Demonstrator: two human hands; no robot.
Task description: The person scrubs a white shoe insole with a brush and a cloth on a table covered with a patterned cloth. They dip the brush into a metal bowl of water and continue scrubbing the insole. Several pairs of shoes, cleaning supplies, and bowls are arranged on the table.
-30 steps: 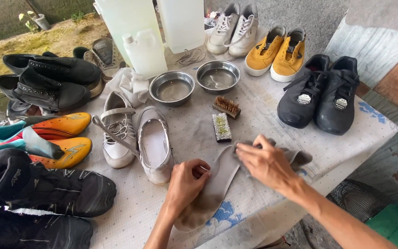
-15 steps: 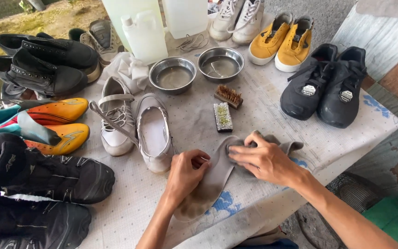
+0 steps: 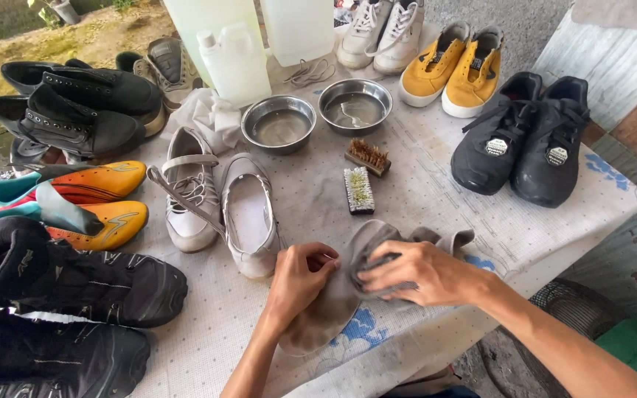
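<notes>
Grey cloth (image 3: 340, 295) lies bunched under both hands (image 3: 300, 276) (image 3: 414, 273), gripped.

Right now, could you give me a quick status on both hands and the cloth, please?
Left hand and right hand both gripping grey cloth on table. Two brushes just beyond. White shoes beside left hand.

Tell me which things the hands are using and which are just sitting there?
In use:
left hand
right hand
grey insole, held by both hands

Just sitting there:
two brushes
two steel bowls
white shoes
yellow shoes
black shoes
white jug
</notes>
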